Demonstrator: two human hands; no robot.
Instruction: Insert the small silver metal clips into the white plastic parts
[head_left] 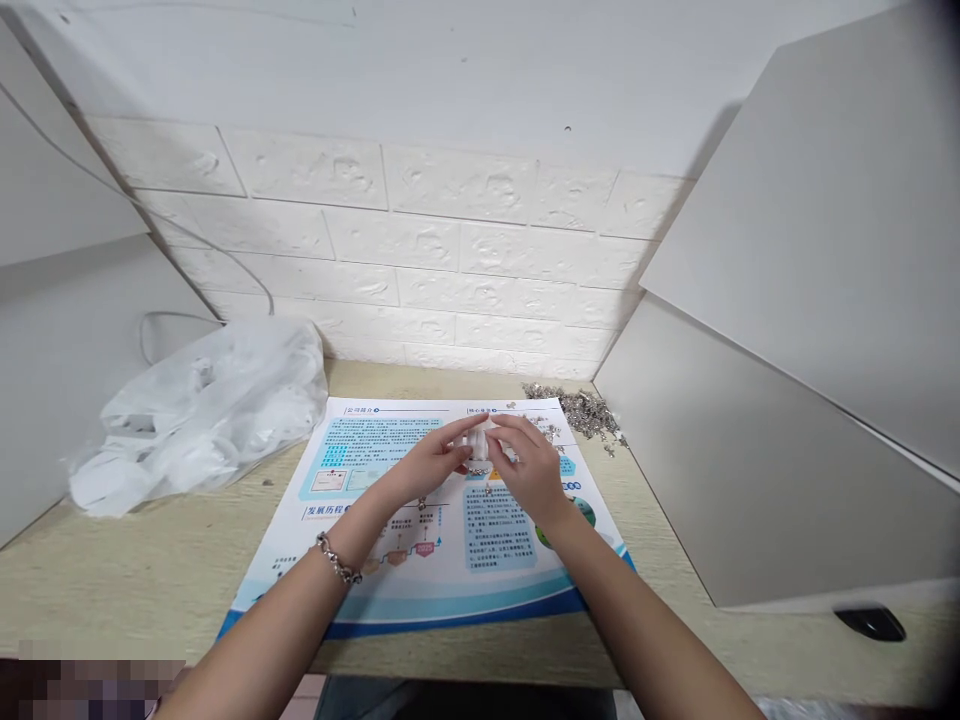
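Over the printed poster (499,590), both hands meet around a small clear, whitish plastic piece (478,444), its exact kind too small to make out. My left hand (435,458) is closed on its left side, thumb below and index finger stretched across the top. On the other side, the bent fingers and thumb of my right hand (529,462) pinch at the piece's right edge. Several small shiny metal parts lie on the poster just beneath and beside the hands. A chain bracelet (337,560) circles my left wrist.
A heap of small metal parts (589,412) spills over the poster's back right corner onto the table (405,380). White pieces fill a clear plastic bag (217,400) at left. Grey panels (757,460) flank both sides. A black object (870,624) lies at right.
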